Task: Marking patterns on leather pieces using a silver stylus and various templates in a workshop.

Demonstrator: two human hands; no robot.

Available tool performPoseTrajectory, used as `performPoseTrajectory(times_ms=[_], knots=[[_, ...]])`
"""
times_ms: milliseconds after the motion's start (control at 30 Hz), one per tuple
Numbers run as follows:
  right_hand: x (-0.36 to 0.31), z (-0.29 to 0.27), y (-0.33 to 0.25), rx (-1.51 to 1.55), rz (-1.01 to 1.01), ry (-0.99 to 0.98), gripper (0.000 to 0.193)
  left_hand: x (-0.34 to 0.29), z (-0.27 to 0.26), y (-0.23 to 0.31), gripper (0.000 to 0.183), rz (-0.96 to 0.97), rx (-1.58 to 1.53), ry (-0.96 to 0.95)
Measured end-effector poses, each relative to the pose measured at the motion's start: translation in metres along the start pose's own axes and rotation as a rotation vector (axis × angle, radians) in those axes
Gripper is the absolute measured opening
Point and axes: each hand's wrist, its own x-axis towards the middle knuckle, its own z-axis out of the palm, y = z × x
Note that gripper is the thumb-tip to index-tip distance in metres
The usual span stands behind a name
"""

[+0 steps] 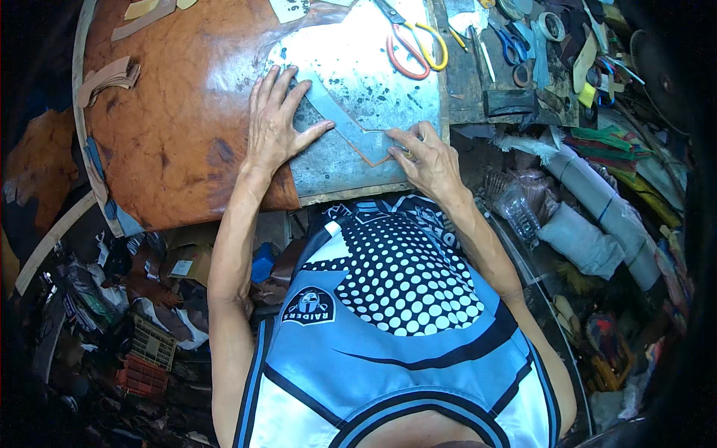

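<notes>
A curved, angled grey-blue pattern piece (340, 113) lies on a speckled metal-grey work plate (336, 175). Brown edging shows along its lower right end. My left hand (278, 123) rests flat over the seam between the plate and a brown leather hide (172, 127). Its fingers are stretched out, and the fingertips and thumb touch the upper left part of the piece. At the piece's right end my right hand (429, 160) is closed in a pinch. Something small and narrow shows between its fingers, too hidden to name.
Scissors with red and yellow handles (415, 54) lie on the plate's far side. Stacked leather strips (110, 78) rest on the hide. Blue-handled scissors (511, 46) and a tape roll (551, 27) sit on the right-hand bench. Rolled material (597, 198) stands at the right.
</notes>
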Motion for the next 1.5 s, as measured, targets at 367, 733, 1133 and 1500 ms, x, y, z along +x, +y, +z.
performPoseTrajectory(times_ms=[367,733,1133,1500], knots=[[0.001,-0.007,-0.005,0.036,0.009,-0.030,0.031,0.007,-0.004,0.014,0.064,-0.036,0.086,-0.012],[0.007,0.000,-0.051,0.020,-0.183,-0.220,0.041,0.043,-0.008,0.007,0.031,0.267,0.050,-0.156],[0.024,0.037,-0.053,-0.117,-0.194,0.069,0.028,0.039,0.006,0.013,0.038,0.190,0.069,-0.092],[0.012,0.040,-0.044,0.010,-0.156,0.108,0.026,0.029,0.011,0.025,0.047,0.107,0.172,-0.136]])
